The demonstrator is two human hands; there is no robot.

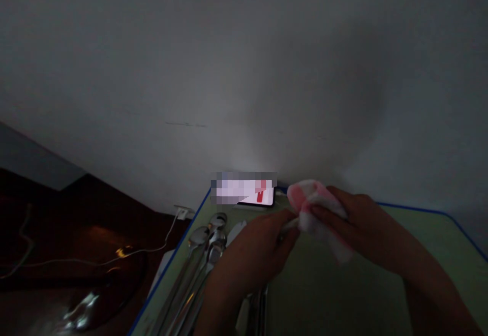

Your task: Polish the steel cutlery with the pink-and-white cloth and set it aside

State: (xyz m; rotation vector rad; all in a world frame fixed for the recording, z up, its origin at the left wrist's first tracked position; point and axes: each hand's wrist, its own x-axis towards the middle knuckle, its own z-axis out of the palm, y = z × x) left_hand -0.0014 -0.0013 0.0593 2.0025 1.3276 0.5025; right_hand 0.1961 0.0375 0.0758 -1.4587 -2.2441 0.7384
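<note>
My left hand [259, 242] is closed around a thin pale handle [291, 224]. The far end of that handle goes into a pink and white cloth [310, 193], so its kind is hidden. My right hand [356, 216] grips the cloth, fingers pressed together around it, and a loose corner hangs below. Left of my left forearm, several long-handled metal spoons [199, 235] lie side by side on the pale green table [427, 229]. More metal utensils show partly beneath that forearm.
A lit phone [269, 197] leans near the wall [213, 71] at the table's back edge, with a white cable by it. A blue rim edges the table. On the dark floor to the left, a white cord [148, 249] runs to a power strip [183, 212].
</note>
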